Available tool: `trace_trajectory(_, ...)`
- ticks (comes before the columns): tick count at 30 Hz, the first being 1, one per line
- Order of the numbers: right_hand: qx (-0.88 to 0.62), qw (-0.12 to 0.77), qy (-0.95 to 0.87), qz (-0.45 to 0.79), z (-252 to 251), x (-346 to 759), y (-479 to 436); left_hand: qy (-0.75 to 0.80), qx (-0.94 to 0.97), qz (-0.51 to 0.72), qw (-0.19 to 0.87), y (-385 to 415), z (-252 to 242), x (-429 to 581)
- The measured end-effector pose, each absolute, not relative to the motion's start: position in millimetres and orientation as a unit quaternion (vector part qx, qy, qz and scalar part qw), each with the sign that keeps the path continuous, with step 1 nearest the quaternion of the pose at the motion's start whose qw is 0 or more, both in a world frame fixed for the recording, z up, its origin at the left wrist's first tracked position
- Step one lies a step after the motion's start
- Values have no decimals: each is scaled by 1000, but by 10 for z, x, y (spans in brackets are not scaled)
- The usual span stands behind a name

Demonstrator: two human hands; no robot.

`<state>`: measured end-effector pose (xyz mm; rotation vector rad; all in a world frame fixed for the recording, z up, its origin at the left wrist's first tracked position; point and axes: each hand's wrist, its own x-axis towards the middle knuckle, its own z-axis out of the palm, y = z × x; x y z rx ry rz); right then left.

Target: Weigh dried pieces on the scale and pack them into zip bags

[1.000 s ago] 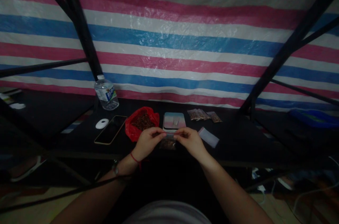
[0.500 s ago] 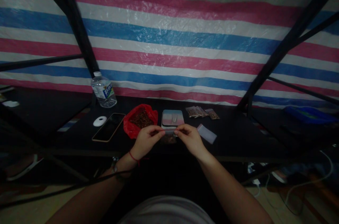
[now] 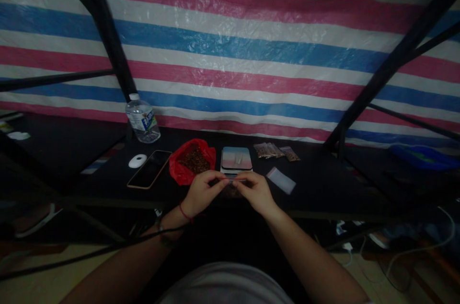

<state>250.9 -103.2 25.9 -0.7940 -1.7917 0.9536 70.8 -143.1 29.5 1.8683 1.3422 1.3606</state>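
Small clear plastic bag (image 3: 232,190), partly filled with dark brownish contents, held upright by its top edge just above the black table's near edge, below the scale.

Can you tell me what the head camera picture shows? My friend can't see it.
Two hands, left hand and right hand, pinch a small clear bag of brown bits above a black table. Behind sit a red bag, phone and water bottle.

A glossy, crinkled plastic tarp (image 3: 230,50) hangs behind the matt black table (image 3: 323,189) and thin red plastic bag (image 3: 179,169).
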Motion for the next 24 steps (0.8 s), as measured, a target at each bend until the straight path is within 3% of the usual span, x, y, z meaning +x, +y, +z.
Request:
trace_trajectory(11,-291,472,-754,353,316,2490,-1099,470,719,473,197,-1498,309,742)
trace_trajectory(24,-321,381,-786,365,412,2664,-958,501,765,389,111,-1465,319,712)
